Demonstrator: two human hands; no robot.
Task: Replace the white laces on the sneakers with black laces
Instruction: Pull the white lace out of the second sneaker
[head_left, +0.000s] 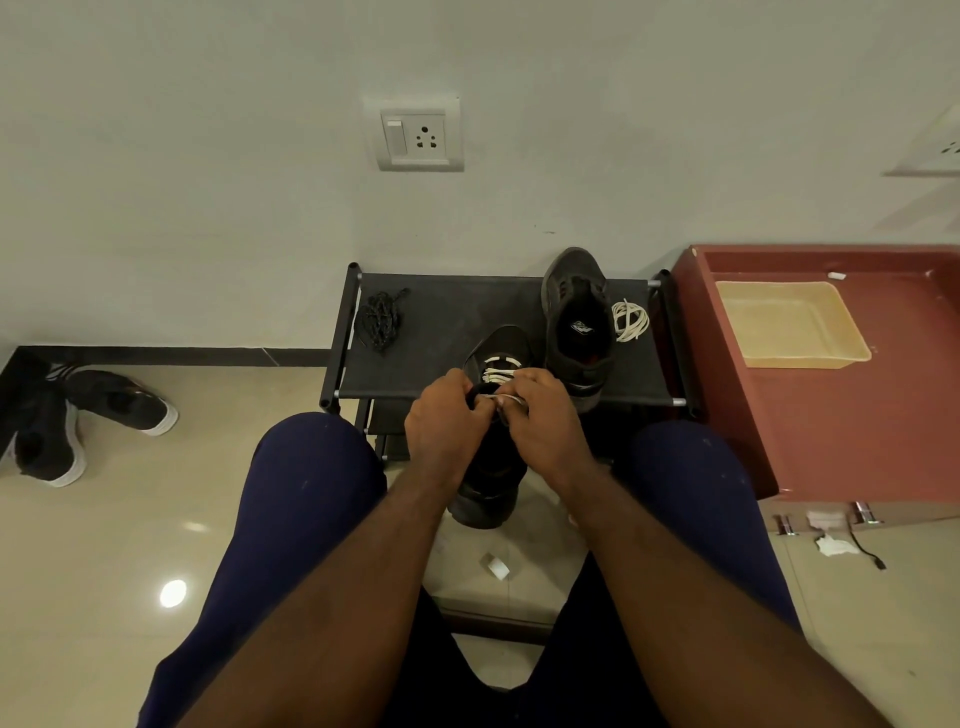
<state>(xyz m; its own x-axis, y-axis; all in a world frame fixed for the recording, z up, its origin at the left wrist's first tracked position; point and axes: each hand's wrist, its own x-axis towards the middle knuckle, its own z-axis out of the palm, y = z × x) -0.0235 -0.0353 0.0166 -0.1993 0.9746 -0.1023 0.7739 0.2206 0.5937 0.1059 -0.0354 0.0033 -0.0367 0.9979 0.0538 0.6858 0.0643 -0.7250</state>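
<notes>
A black sneaker laced with a white lace hangs between my knees, its toe over the front edge of a black shoe rack. My left hand grips the sneaker's left side by the eyelets. My right hand pinches the white lace near the top eyelets. A second black sneaker, with no lace, stands on the rack to the right. Beside it lies a loose coil of white lace. A bundle of black laces lies at the rack's left end.
A red cabinet with a beige tray on top stands right of the rack. Another pair of black shoes lies on the floor at the left. The wall with a socket is just behind the rack.
</notes>
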